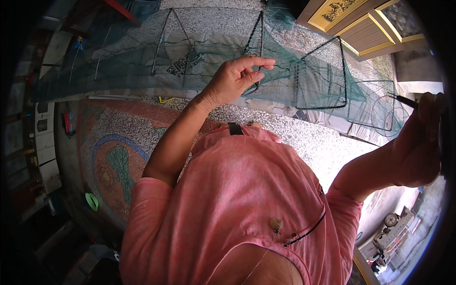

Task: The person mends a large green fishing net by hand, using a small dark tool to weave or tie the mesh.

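The right hand [422, 137] was closed around a slim dark tool [407, 101], pointing left toward the net's right end, though shadow at the rim hid part of that grip. The left hand [236, 78] had its forefinger stretched out and its thumb a little below, a gap between them; I couldn't tell whether they had hold of any thread or mesh. The long green net [218, 52] stretched from left to right across the far side, spread on dark frames [344, 71], with speckled flooring [313, 137] showing nearer.
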{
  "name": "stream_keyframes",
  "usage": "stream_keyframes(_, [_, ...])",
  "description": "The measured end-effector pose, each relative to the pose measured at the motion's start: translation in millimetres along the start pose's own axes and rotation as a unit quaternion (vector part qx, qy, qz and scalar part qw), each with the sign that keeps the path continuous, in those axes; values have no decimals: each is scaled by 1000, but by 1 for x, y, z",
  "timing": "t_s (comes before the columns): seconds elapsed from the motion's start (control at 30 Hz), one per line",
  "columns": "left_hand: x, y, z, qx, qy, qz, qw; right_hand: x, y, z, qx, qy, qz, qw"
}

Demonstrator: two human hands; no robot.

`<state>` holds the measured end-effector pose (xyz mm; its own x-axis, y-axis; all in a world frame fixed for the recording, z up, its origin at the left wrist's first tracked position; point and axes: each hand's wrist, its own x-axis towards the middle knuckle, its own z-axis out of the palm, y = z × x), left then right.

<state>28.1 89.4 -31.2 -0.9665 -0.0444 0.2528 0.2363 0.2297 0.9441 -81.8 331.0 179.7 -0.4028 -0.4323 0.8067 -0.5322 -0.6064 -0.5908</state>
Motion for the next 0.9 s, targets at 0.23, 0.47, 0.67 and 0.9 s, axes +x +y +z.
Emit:
stream_keyframes(0.23, [-7, 8, -9, 78, -11, 37, 996, -42, 37, 18, -222, 11, 212, 952])
stream_keyframes(0.47, [-28, 23, -16, 148, -1, 44, 988, -98, 106, 42, -514, -176, 284, 790])
stream_keyframes(0.67, [-31, 17, -18, 170, 8, 29, 985, -116, 126, 48, -542, -206, 239, 779])
stream_keyframes(0.9, [-33, -2, -3, 50, 30, -72, 996, -134, 147, 50, -417, -125, 304, 848])
